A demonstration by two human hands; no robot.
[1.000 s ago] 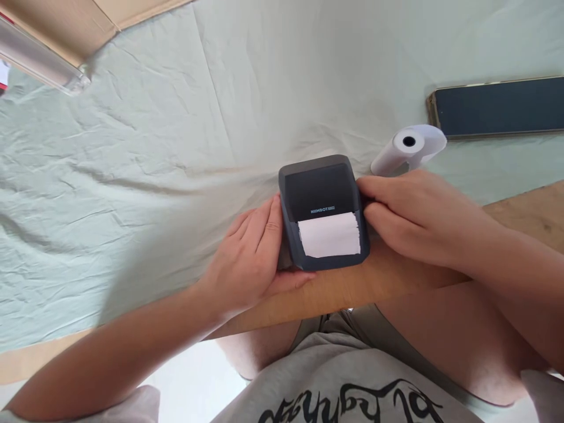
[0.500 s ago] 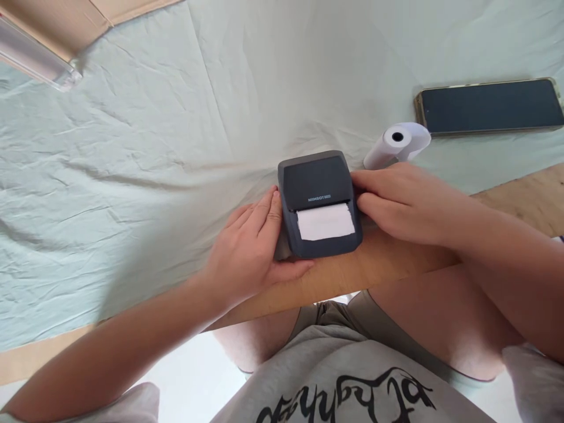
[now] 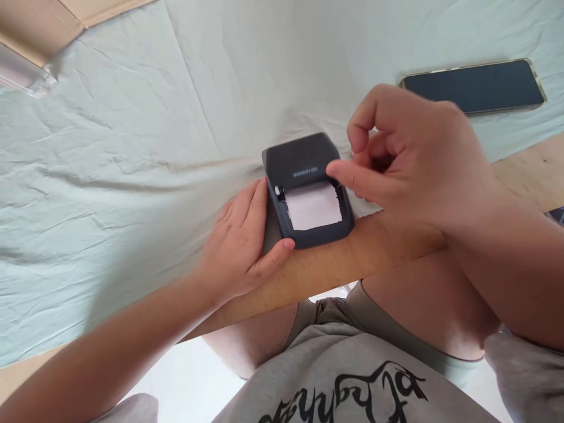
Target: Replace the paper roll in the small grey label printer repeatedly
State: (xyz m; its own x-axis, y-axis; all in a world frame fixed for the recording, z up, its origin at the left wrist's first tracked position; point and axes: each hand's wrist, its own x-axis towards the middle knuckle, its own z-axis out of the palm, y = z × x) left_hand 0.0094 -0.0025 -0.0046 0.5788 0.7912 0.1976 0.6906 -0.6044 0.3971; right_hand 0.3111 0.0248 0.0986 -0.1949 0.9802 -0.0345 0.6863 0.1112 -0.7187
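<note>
A dark portable printer (image 3: 304, 155) with NIIMBOT lettering lies at the table's near edge. Its lid is raised a little, and white paper (image 3: 314, 207) shows in the bay beneath. My left hand (image 3: 240, 241) grips the printer's left side, with the thumb at the near left corner. Above the right side of the lid is my right hand (image 3: 414, 158), its fingers curled but apart from the thumb and nothing visible in them. The thumb tip overlaps the lid's right edge; whether it touches, I cannot tell. The loose paper roll is hidden by this hand.
A phone (image 3: 476, 87) lies flat at the upper right. A pale cloth (image 3: 132, 117) covers the table, leaving a bare wooden strip (image 3: 317, 264) along the near edge. Cardboard (image 3: 48, 20) and a clear plastic object (image 3: 26, 73) stand at the upper left.
The printer's lid has come up slightly from shut. My right hand has left the printer's right side and risen over it, covering the paper roll. My left hand remains on the printer.
</note>
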